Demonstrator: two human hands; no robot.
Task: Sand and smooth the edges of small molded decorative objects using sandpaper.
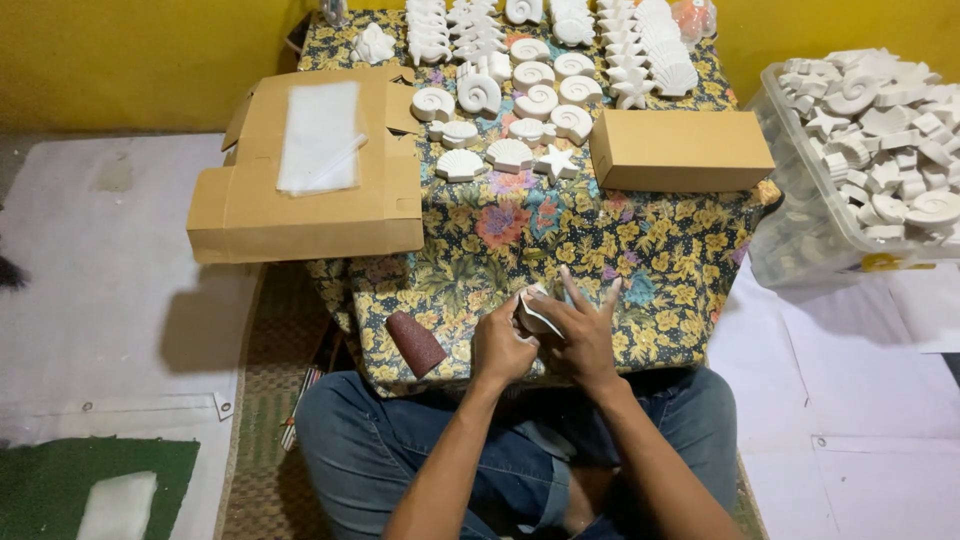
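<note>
Between both hands, fingers clamp a small white plaster piece (535, 312): left hand (500, 345) curled round it, right hand (580, 335) gripping with two fingers raised. Just left lies brown sandpaper (415, 343) on the floral counter (520, 240); beyond, a closed cardboard box (680, 150).

A single head-worn camera looks steeply down from above the seated person, facing forward across the low table (560, 250) toward the yellow wall (130, 60). It sits close: the table's near edge lies just below centre, its far edge meets the top border, with floor visible on both sides.
</note>
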